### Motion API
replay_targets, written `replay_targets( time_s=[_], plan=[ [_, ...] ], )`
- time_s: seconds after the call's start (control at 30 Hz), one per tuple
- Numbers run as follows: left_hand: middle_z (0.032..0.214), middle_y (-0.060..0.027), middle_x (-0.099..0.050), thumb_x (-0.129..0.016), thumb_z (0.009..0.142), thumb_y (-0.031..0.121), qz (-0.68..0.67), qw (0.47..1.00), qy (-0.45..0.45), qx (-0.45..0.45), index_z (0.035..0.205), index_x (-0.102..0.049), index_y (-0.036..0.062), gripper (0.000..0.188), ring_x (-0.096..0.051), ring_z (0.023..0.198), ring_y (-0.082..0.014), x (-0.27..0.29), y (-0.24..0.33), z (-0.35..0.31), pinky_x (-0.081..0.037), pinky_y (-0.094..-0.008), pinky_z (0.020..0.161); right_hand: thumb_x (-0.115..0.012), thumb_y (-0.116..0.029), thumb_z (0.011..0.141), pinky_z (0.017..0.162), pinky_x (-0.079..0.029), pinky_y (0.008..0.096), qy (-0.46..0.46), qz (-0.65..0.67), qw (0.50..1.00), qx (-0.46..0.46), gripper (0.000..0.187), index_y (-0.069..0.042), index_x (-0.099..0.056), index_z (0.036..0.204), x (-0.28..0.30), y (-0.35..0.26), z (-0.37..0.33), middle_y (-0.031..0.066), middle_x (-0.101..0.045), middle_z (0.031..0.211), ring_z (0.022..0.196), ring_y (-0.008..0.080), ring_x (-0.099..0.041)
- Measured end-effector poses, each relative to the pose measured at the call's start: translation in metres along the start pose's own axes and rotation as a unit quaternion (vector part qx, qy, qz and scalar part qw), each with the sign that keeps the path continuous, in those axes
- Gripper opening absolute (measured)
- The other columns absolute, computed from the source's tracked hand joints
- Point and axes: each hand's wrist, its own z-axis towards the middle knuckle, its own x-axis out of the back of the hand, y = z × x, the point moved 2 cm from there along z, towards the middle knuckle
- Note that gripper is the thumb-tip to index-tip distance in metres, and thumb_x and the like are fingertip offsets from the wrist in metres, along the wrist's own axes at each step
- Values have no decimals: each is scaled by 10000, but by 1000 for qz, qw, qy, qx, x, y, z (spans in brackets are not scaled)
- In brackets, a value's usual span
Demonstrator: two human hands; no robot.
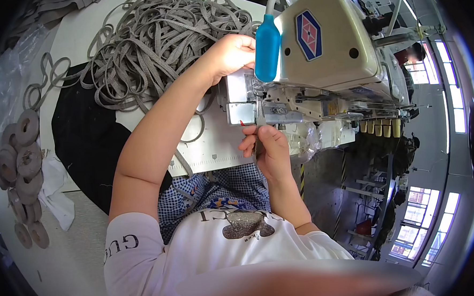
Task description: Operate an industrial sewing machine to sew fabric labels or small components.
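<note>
Head view: a person sat at a white table (223, 142), seen from above, both forearms reaching away toward a cream sewing machine (333, 46) on the far right.
Left hand: this hand (233, 54) was at the far side of the machine's work area, its fingers bent; the tips went behind a blue bottle-shaped fitting (267, 50), so I cannot tell whether they gripped anything.
Right hand: nearer the person, this hand (273, 149) pinched a grey strip (260, 114) between thumb and fingers.
Grey strip: it ran from the machine's work area, just right of a shiny metal plate (239, 114), to the right hand.
Heap: tangled grey braided cord (159, 45) covered the far left of the table.
Left side: black cloth (86, 126) lay near the heap, with a cluster of grey rolls (27, 161) farther left.
Lap: blue-and-white checked cloth (223, 185) covered it.
</note>
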Motion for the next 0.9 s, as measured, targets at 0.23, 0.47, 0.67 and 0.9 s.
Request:
replay_targets(
  time_s=[0.23,0.47,0.67,0.9],
  plan=[
    [825,-87,-640,-559,823,129,-7,1000,-5,4,882,-587,-3,148,-611,737,-126,0,-2,1,-479,-241,711,-414,-261,916,560,-455,239,15,-15,1000,9,363,72,-561,918,-3,-1,-1,161,-619,715,555,160,-560],
    [811,-85,-641,-559,828,140,-7,1000,-8,6,876,-585,-7,157,-608,739,-120,0,-2,2,-472,-231,706,-415,-254,916,577,-455,241,15,-24,1000,10,349,60,-566,931,-2,0,-1,145,-624,728,576,147,-560],
    [799,-82,-641,-552,836,136,-11,1000,-10,-4,873,-584,-12,156,-605,734,-116,2,-6,4,-463,-220,694,-408,-243,918,563,-454,239,32,-32,999,16,351,74,-559,925,-4,1,-2,167,-620,718,554,162,-558],
    [830,-88,-637,-538,843,115,-32,999,-6,6,885,-584,-12,142,-599,718,-116,0,-5,3,-458,-217,681,-408,-238,918,561,-455,241,32,-47,998,36,339,63,-561,938,-5,3,-2,163,-622,723,557,161,-560]
  ],
)
